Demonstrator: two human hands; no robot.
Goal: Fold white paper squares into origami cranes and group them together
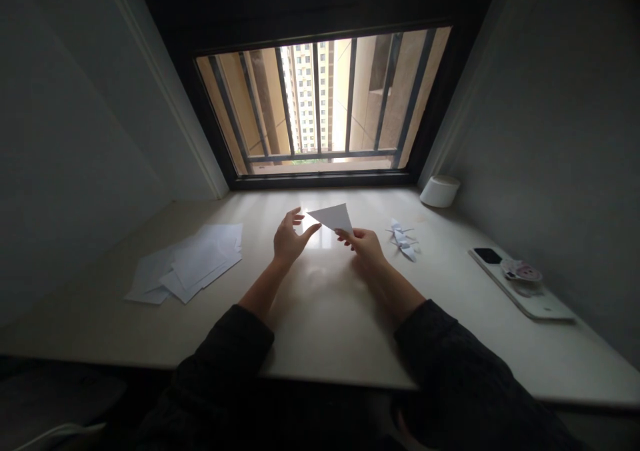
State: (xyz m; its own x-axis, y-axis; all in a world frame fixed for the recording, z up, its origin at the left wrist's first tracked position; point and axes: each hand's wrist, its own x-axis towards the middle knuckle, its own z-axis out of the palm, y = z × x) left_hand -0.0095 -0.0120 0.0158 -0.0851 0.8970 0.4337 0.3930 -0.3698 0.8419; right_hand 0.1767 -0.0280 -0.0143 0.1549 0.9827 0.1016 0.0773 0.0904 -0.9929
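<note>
While pinched by the right hand (364,248), the white paper triangle (331,218) seems folded.

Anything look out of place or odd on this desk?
Only the loose white paper sheets stand out: they lie overlapped and askew at the left, not squared into a stack.

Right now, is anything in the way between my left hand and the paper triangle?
Nothing visible is. The left hand is open just beside the paper triangle, which the right hand pinches.
</note>
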